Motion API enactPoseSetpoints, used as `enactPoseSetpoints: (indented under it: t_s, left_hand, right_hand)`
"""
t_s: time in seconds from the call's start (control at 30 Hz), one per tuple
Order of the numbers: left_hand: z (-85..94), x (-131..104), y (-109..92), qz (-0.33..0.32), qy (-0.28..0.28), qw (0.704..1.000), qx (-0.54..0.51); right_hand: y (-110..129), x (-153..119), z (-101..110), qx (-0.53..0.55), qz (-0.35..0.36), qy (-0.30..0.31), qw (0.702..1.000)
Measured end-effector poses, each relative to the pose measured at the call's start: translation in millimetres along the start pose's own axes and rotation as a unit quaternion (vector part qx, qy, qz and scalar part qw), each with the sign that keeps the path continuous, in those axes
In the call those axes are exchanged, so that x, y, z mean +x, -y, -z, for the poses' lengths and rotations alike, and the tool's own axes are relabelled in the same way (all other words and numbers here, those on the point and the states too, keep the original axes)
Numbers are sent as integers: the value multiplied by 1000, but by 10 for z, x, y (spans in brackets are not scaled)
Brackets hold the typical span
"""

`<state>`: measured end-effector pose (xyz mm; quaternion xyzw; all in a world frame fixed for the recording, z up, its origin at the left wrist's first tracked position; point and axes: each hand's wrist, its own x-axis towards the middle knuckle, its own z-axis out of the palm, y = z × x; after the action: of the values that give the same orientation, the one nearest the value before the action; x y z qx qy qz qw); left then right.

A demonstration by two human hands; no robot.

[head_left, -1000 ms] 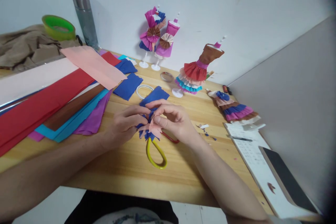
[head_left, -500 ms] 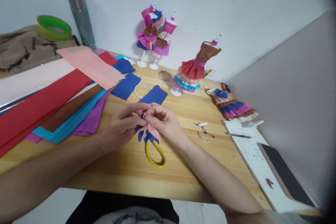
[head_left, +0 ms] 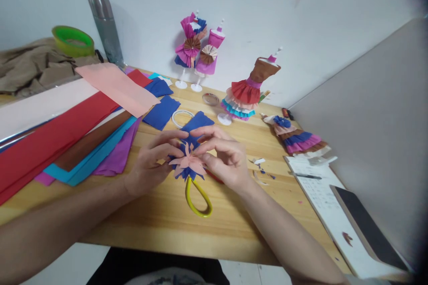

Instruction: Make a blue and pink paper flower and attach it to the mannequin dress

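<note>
Wooden surface is spanning the near view; red paper strip is lying at left. Brown-topped dress form is standing at back. Right hand and left hand are curving half open, fingertips touching opposite sides of a pink-and-blue paper flower; cannot tell if either is gripping. Flower is sitting between them, yellow loop showing below. White scrap is lying right.
</note>
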<state>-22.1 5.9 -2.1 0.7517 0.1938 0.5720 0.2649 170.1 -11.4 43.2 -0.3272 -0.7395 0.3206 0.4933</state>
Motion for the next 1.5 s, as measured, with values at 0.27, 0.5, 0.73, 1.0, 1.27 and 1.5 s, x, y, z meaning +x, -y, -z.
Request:
enactPoseSetpoints:
  t_s: [0.27,0.5,0.73,1.0,1.27,1.5]
  left_hand:
    - [26,39,-24,-10,-23,999,42]
    - [6,17,-29,20,11,1000,8]
    - [-9,8,-37,71,26,997,-23]
    - [-2,25,-25,85,15,996,-13]
    - [-43,-24,-26,196,-12,979,-56]
    - [-14,4,60,156,-9,985,-68]
  right_hand:
    - [0,-3,-70,-54,47,35,997]
    - [-55,-26,-111,-75,43,53,995]
    - [-83,0,-13,-13,-17,42,999]
    - [-66,-10,-34,-30,-6,59,998]
    - [-105,4,-58,-21,-10,86,996]
    - [-135,3,-26,8,-46,89,995]
